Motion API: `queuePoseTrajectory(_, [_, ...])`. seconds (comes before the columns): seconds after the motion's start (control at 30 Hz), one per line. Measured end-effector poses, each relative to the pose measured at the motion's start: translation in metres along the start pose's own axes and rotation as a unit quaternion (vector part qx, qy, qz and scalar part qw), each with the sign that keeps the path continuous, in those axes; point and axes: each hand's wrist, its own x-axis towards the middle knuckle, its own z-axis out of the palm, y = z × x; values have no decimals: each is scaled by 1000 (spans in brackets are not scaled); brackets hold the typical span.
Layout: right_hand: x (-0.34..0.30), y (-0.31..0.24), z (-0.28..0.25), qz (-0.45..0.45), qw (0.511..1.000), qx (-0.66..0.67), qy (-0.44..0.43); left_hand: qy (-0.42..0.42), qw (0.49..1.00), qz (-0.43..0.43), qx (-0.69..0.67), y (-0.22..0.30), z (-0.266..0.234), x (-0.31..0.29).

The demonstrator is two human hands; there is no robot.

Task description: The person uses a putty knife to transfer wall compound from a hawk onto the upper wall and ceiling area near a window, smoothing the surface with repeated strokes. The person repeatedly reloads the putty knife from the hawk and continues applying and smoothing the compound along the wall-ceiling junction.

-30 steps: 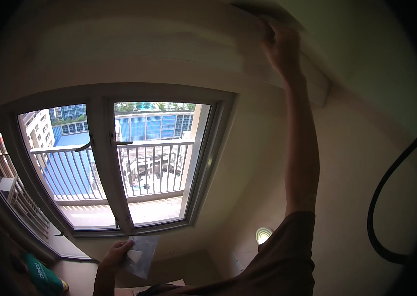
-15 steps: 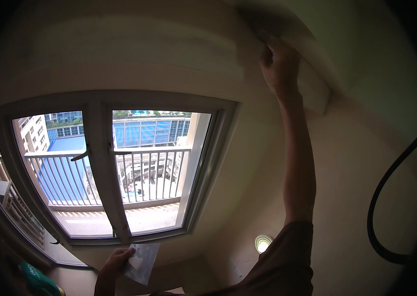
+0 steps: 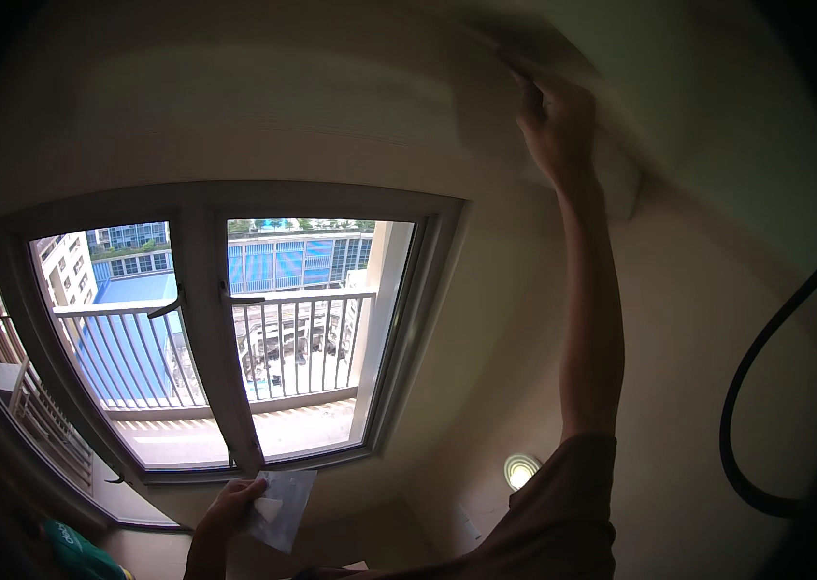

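Note:
At the lower middle, my left hand (image 3: pixel 227 512) pinches a small clear plastic bag (image 3: pixel 285 505) by its edge; a whitish piece shows in or on it. High up at the right, my right arm is stretched toward the top of the wall (image 3: pixel 350 145). My right hand (image 3: pixel 563 121) is closed there, its fingers pointing up and left at the surface. Something thin and dark seems to be at the fingertips, but shadow and blur hide what it is.
A grey-framed window (image 3: pixel 205 329) with two handles opens the view to a railing and buildings. A black cable (image 3: pixel 732 425) loops at the right. A round lit lamp (image 3: pixel 521 472) shines beside my right sleeve. A green item (image 3: pixel 80 549) is at the lower left.
My right hand has shifted slightly to the right along the top of the wall. My left hand still holds the plastic bag, and the view has moved a little.

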Motion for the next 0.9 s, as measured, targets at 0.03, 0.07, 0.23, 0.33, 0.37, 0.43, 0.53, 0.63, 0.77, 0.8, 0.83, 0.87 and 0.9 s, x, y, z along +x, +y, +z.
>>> queuePoseTrajectory(0.03, [7,2,2,-31,999,-8,17,-5,1000,1,-1,0,-1,1])
queuePoseTrajectory(0.07, [12,2,8,-60,998,-11,33,5,1000,-1,-3,0,-2,-3])
queuePoseTrajectory(0.23, [14,2,15,-83,996,-23,31,28,999,-8,-23,-7,-7,-10])
queuePoseTrajectory(0.33, [-6,-4,10,-69,997,-21,-10,25,1000,-15,-12,1,0,-16])
queuePoseTrajectory(0.37, [-16,-6,7,-65,997,-18,-23,24,1000,-11,-5,6,3,-17])
queuePoseTrajectory(0.43, [-36,-26,3,-48,997,12,-61,30,1000,-2,2,10,5,-23])
queuePoseTrajectory(0.53, [-82,-68,-10,-39,995,54,-71,16,999,5,-28,1,-4,-25])
queuePoseTrajectory(0.63, [-115,-106,-28,109,982,150,-20,17,1000,12,-12,9,6,-31])
queuePoseTrajectory(0.77, [-143,-151,-49,358,892,277,1,18,1000,7,-22,21,13,-40])
queuePoseTrajectory(0.8, [-141,-164,-44,371,871,321,23,6,999,28,-24,23,9,-42])
queuePoseTrajectory(0.83, [-139,-173,-38,385,846,366,41,22,998,40,-38,27,9,-47])
queuePoseTrajectory(0.87, [-143,-178,-32,378,840,390,2,36,997,33,-56,27,10,-54])
queuePoseTrajectory(0.9, [-143,-177,-21,369,830,417,-38,40,997,52,-48,36,7,-52])
